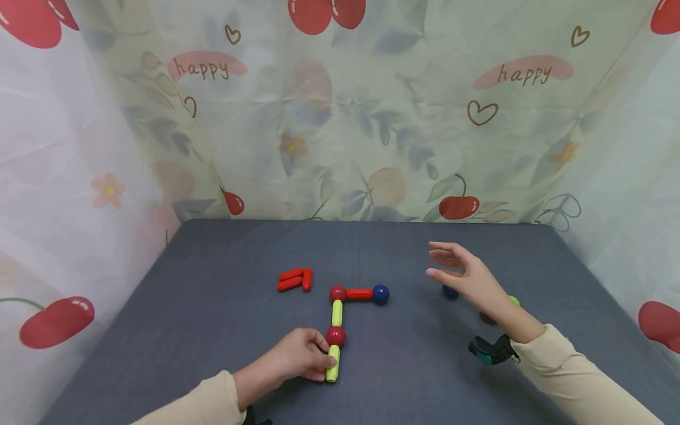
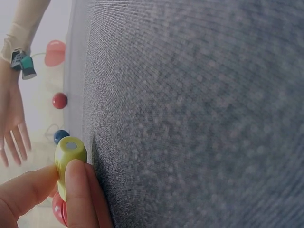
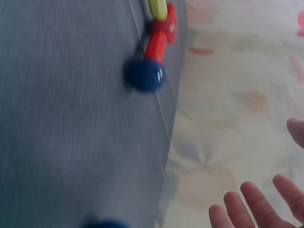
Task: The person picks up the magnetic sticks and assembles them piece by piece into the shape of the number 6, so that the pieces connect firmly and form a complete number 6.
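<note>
My left hand [image 1: 297, 356] pinches a yellow-green magnetic rod [image 1: 333, 372] between thumb and fingers; its near end shows a grey metal disc in the left wrist view. The far end meets a red ball [image 1: 336, 336]. From there a second yellow-green rod [image 1: 337, 313] runs to another red ball [image 1: 337, 293], where a red rod [image 1: 359, 294] turns right to a blue ball [image 1: 380, 294]. Raised above the table on the right, my right hand [image 1: 473, 280] has its fingers spread and holds nothing. Partly behind it lies a loose blue ball [image 1: 450, 292].
Three loose red rods [image 1: 290, 284] lie left of the joined pieces. Beneath the right forearm, a dark red ball [image 1: 487, 319] and a bright green piece [image 1: 513, 300] are mostly hidden. Printed curtains [image 1: 350, 118] stand around the dark grey table [image 1: 212, 283].
</note>
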A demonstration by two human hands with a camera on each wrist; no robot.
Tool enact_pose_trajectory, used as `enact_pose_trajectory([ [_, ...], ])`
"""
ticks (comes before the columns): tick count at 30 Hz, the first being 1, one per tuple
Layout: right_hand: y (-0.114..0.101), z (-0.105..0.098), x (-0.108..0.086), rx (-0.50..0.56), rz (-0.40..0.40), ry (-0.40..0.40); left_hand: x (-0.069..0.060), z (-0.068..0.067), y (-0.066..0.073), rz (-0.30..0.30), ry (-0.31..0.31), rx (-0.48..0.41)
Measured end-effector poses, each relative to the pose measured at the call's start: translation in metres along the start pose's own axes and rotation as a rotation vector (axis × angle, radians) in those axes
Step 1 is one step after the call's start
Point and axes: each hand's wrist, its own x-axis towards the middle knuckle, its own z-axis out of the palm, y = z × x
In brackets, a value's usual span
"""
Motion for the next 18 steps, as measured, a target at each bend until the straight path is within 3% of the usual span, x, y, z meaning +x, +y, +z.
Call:
enact_pose_trajectory([
  [11, 0.039, -0.049, -0.016, -0.121, 0.043, 0.110, 0.001, 0.000, -0.001, -0.001, -0.007, -0.006],
  [18, 0.067, -0.075, -0.027, -0.141, 0.058, 0.065, 0.002, -0.001, -0.001, -0.004, -0.012, -0.007],
])
